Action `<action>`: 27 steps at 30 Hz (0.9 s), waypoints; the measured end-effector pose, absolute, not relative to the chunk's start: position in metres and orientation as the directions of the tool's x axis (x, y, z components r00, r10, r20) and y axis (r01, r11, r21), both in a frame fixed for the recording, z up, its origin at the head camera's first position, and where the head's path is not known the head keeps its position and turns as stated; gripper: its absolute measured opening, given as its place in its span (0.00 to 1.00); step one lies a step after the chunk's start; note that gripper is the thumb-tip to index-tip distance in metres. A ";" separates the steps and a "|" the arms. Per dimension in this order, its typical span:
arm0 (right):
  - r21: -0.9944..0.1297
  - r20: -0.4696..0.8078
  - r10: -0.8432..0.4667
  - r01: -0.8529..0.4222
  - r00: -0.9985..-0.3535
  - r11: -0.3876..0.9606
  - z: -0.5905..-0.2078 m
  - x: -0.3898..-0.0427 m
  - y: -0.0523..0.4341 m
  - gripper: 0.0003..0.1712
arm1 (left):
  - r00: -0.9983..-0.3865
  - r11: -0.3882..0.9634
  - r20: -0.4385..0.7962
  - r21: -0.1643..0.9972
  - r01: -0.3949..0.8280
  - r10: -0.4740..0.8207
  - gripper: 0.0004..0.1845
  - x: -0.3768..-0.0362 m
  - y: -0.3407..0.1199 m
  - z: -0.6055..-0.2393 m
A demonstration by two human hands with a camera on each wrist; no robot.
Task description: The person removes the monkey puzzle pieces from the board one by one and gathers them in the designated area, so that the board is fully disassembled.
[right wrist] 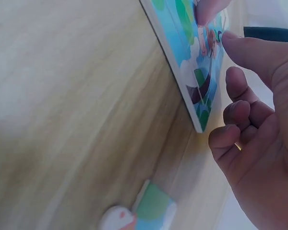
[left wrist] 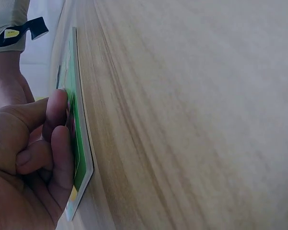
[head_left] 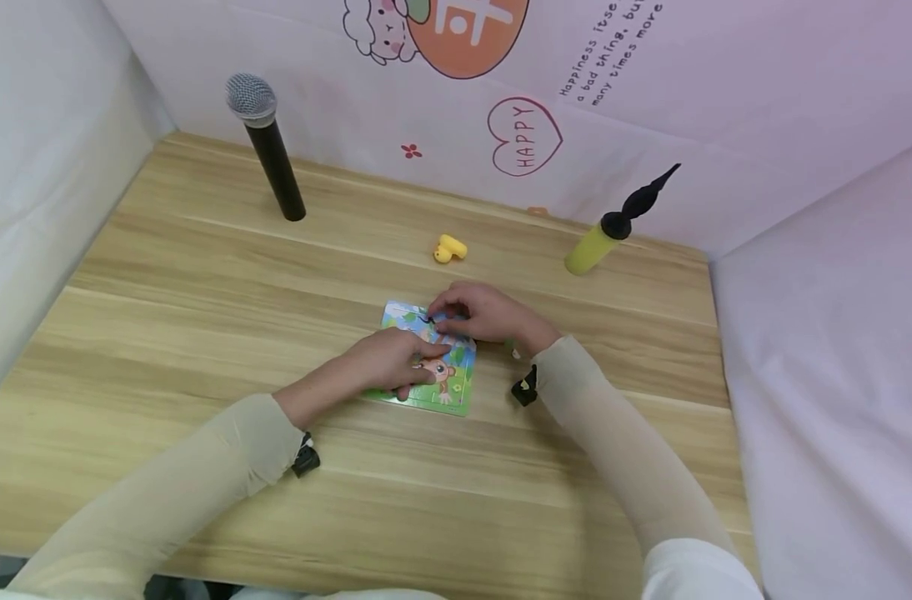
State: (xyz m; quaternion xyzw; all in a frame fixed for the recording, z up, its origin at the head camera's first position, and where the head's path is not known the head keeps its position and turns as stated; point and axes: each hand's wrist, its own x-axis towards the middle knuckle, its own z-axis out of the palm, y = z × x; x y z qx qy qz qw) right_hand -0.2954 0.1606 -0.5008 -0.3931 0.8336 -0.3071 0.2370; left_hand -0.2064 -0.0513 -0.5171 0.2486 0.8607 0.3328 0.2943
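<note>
My left hand [head_left: 388, 360] lies on the jigsaw board [head_left: 456, 387], which sits flat on the wooden table [head_left: 201, 275] near its middle. My fingers [left wrist: 57, 143] are bent and press down on the board's green face along its near edge; in the left wrist view the fingertips rest on the surface close to the rounded corner, and nothing is gripped between them. My right hand [head_left: 486, 312] is over the board's far side, at about one o'clock from the left hand, the two nearly touching. Its thumb and forefinger [right wrist: 259, 52] come together over the blue part of the picture, the other fingers curled loosely toward the palm; they seem to be nipping a small piece against the board, though the head view is too small there for me to be sure.

A loose jigsaw piece [right wrist: 153, 208], green and white, lies on the table just beside the board's right edge, at three o'clock from it.

Farther out, a yellow toy [head_left: 450, 248] sits at twelve o'clock from the board, well apart. A black microphone [head_left: 267, 142] stands upright at about ten o'clock, near the back wall. A yellow hand pump with a black nozzle [head_left: 613, 229] lies tilted at about two o'clock, also near the wall.
</note>
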 end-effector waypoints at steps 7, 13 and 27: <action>-0.623 -0.232 -0.805 -0.553 -0.546 0.554 -0.499 -0.297 0.150 0.14 | -0.684 0.674 -0.354 0.687 0.273 0.638 0.32 -0.205 -0.049 -0.517; -0.589 -0.245 -0.814 -0.586 -0.526 0.557 -0.500 -0.299 0.142 0.14 | -0.681 0.670 -0.347 0.685 0.285 0.644 0.33 -0.206 -0.051 -0.518; -0.374 -0.251 -0.831 -0.742 -0.497 0.557 -0.487 -0.300 0.118 0.05 | -0.695 0.688 -0.329 0.649 0.325 0.639 0.33 -0.204 -0.050 -0.515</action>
